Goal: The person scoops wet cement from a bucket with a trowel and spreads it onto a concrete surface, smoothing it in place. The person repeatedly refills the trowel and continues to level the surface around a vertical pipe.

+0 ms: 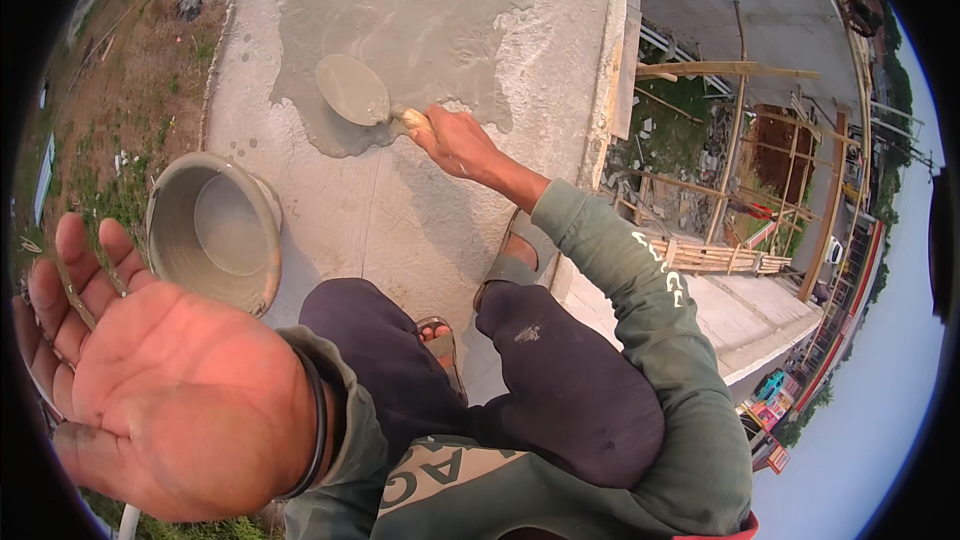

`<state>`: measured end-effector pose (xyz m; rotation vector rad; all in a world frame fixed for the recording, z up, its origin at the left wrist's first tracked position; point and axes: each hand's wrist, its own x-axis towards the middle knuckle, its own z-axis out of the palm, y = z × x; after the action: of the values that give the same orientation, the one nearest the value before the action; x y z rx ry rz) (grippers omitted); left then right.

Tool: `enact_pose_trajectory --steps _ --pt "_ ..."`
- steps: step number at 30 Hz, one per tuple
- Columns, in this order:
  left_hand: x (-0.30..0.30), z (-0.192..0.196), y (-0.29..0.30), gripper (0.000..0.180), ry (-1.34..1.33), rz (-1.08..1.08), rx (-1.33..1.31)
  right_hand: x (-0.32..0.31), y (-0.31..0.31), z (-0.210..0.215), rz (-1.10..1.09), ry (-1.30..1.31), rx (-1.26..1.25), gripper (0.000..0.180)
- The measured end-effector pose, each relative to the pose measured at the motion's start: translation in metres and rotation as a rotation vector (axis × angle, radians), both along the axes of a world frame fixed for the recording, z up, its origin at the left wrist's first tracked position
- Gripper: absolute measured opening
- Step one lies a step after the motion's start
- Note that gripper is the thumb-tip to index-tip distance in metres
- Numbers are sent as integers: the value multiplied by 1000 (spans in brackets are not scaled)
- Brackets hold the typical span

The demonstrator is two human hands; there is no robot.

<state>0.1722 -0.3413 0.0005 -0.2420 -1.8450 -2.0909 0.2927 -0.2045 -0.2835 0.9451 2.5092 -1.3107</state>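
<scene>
My right hand (458, 143) is closed round the wooden handle of a trowel. The trowel's rounded blade (353, 90), coated in grey, lies on the near edge of a spread of wet cement (400, 15). That wet layer covers part of a pale concrete slab (420, 210). My left hand (170, 380) is raised close to the camera at lower left, palm up, fingers apart and holding nothing. Beyond its fingers stands a round grey bucket (215, 230), smeared inside with cement residue.
I squat on the slab in sandals (440, 345). The slab's right edge (605, 70) drops toward bamboo scaffolding (735, 140) and rubble below. Past the left edge lies rough ground (130, 70) with grass and debris. A lower concrete ledge (730, 315) sits at the right.
</scene>
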Motion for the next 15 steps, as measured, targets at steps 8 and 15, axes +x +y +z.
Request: enact_pose_trajectory --steps 8,15 --pt "10 -136 32 53 -227 -305 -184 35 -47 1 -303 -52 112 32" --pt "-3 -149 40 41 -253 -424 -200 81 -27 12 -342 -137 171 30"
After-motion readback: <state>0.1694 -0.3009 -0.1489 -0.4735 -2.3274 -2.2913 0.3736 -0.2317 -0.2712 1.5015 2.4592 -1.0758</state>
